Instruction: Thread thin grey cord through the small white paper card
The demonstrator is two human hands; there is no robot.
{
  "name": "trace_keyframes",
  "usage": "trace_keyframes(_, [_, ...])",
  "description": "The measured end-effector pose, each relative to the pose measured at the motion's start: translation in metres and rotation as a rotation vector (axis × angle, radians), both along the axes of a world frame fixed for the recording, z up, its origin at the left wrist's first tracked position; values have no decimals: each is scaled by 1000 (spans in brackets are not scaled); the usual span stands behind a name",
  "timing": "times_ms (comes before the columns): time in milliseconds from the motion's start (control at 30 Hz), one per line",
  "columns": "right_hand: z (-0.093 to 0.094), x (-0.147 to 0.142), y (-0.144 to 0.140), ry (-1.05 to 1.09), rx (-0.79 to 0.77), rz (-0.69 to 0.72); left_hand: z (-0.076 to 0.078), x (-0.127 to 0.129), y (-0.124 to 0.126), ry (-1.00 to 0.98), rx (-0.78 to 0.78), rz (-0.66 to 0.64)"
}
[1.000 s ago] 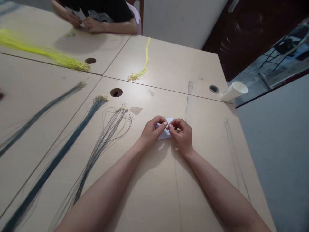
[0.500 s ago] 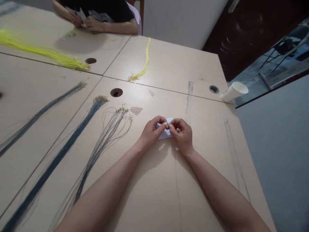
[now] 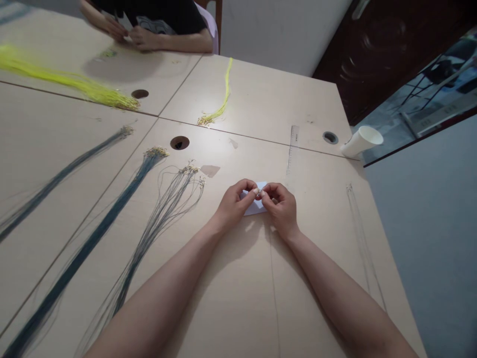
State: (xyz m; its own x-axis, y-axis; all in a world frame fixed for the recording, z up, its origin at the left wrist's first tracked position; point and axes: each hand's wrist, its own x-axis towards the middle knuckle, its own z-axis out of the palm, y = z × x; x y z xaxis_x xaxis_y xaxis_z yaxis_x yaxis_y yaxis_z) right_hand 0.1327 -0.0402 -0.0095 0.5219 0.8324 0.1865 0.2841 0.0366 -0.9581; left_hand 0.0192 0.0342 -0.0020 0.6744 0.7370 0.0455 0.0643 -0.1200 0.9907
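Note:
My left hand (image 3: pixel 240 200) and my right hand (image 3: pixel 280 205) meet fingertip to fingertip over a small white paper (image 3: pixel 255 208) on the table. Both pinch at one spot, and what lies between the fingertips is too small to make out. From beneath the right hand a thin dark cord (image 3: pixel 274 283) runs down the table between my forearms. To the left lies a loose bundle of grey cords (image 3: pixel 151 231) with gold-coloured metal ends near my left hand.
Two more dark cord bundles (image 3: pixel 108 223) lie further left. Yellow cords (image 3: pixel 225 94) lie at the back. A clear ruler (image 3: pixel 292 144), a white cup (image 3: pixel 362 141) and a few thin cords (image 3: pixel 363 233) are on the right. A co-worker (image 3: pixel 149 30) sits across the table.
My hands hold almost the same pose, fingertips together. Across the table, the co-worker's hands have shifted slightly.

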Motion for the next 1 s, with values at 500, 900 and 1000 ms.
trace_keyframes(500, [-5,0,0,41,8,6,-1,1,-1,-16,-36,27])
trace_keyframes(900, [-3,1,-1,14,-5,10,-2,1,1,42,53,35])
trace_keyframes(1000, [-3,1,-1,24,-5,7,-2,1,1,61,96,29])
